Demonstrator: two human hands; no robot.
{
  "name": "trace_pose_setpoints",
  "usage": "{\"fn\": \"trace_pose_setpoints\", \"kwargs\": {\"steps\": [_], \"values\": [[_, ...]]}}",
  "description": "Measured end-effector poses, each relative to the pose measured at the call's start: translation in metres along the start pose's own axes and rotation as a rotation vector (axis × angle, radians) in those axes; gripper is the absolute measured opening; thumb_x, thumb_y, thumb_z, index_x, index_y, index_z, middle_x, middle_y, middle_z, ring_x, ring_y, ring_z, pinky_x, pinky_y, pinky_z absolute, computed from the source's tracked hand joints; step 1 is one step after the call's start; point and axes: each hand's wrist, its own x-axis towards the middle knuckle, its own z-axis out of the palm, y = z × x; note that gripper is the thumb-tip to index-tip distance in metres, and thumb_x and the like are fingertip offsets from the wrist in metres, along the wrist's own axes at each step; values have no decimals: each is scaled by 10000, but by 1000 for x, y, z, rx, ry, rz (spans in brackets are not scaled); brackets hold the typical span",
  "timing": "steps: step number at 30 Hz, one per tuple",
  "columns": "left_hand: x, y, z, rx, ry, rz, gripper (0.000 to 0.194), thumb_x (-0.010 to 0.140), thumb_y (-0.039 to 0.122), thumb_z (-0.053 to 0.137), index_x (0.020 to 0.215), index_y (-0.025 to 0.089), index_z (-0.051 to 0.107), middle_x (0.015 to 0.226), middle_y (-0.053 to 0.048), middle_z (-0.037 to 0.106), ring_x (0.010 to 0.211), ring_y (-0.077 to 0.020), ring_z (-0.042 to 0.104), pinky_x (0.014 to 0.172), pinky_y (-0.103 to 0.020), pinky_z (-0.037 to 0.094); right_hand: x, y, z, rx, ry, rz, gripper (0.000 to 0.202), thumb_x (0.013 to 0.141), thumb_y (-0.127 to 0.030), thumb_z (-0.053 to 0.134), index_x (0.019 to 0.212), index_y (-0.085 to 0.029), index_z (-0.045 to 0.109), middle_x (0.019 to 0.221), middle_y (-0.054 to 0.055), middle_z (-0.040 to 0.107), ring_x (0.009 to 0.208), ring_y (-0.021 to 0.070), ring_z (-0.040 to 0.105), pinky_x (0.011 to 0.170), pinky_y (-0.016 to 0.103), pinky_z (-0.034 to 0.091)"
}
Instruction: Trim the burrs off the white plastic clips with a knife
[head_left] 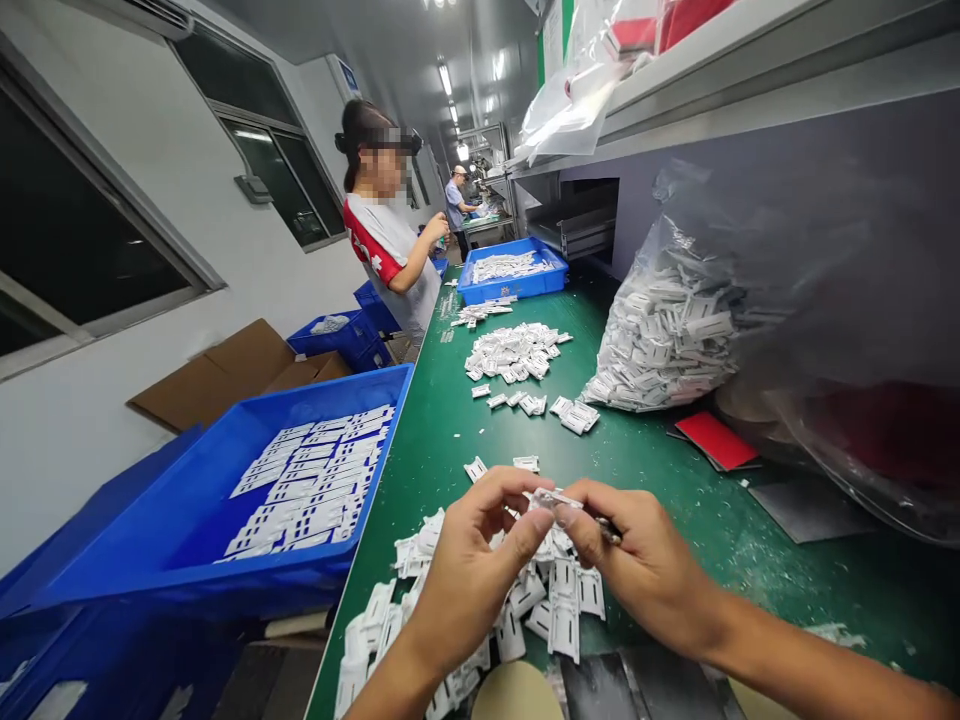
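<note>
Between my two hands, above the green table, is one small white plastic part [553,497]. My left hand [487,540] pinches its left end between thumb and fingers. The thumb and fingers of my right hand [637,550] grip its right end. A thin dark tool [609,531] also sticks out from my right hand, its kind mostly hidden by the fingers. Beneath and around my hands lies a loose heap of similar white slotted parts [564,605], partly covered by my left hand and forearm.
At left stands a blue bin [217,580] with white parts in rows. Further up the green table [420,450] are another pile of parts [516,350] and a blue tray [517,290]. A clear bag of parts [667,330] leans at right. A co-worker [390,230] stands beyond.
</note>
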Motion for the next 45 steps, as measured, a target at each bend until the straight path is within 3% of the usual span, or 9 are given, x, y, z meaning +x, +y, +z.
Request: {"fn": "trace_pose_setpoints", "kwargs": {"steps": [3,6,8,11,13,17,22,27,45], "values": [[-1,-4,-1,-67,79,-77,220,903,354,691,1042,206,774,902,-46,703,784,-145,583,741,-249,469,-1,-4,-1,-10,-107,36,240,990,-424,511,961,-208,613,639,-61,505,549,103,426,511,235,335],[2,-4,-4,-247,170,-190,276,890,353,704,1113,201,761,835,-29,683,728,-117,579,714,-227,487,2,-2,-8,-175,-24,-36,286,982,-375,534,1218,-215,568,872,-1,654,732,137,577,662,258,444],[4,-4,-3,-347,163,-244,276,875,331,721,1111,191,752,829,-23,666,721,-111,597,683,-215,502,5,2,-13,-311,41,-125,276,1015,-317,468,1254,-209,551,1057,56,672,926,173,611,810,308,462],[3,-3,1,-375,120,-270,217,847,309,758,1023,182,749,815,-10,642,671,-95,584,607,-194,506,7,10,-18,-464,12,-268,219,1040,-270,395,1124,-189,580,965,58,674,863,173,614,750,306,435],[1,-5,4,-349,90,-268,177,837,303,774,965,184,747,807,-3,635,655,-86,567,591,-182,503,6,12,-18,-520,-25,-333,232,1036,-354,421,1037,-185,581,876,39,663,750,163,604,663,296,402],[-2,-8,4,-343,51,-286,168,837,298,779,965,193,751,808,-5,650,647,-82,575,599,-178,503,3,13,-16,-616,-11,-404,445,995,-591,424,884,-185,570,735,18,635,603,151,561,561,298,328],[-4,-9,5,-347,54,-293,169,817,288,799,954,193,774,822,-19,662,715,-100,587,638,-183,527,5,13,-15,-778,64,-461,548,998,-638,351,741,-196,548,610,8,575,517,134,495,514,309,253],[-5,-9,7,-365,49,-311,138,814,280,802,929,206,783,822,-11,670,718,-92,589,636,-164,532,5,15,-14,-849,101,-460,571,972,-681,356,714,-203,530,593,5,553,503,135,484,496,326,232],[-6,-8,8,-374,85,-361,195,790,307,825,944,197,779,855,-19,699,777,-105,606,677,-162,517,0,15,-8,-904,168,-527,520,997,-598,388,683,-208,530,546,-16,453,485,143,387,502,339,222]]}}
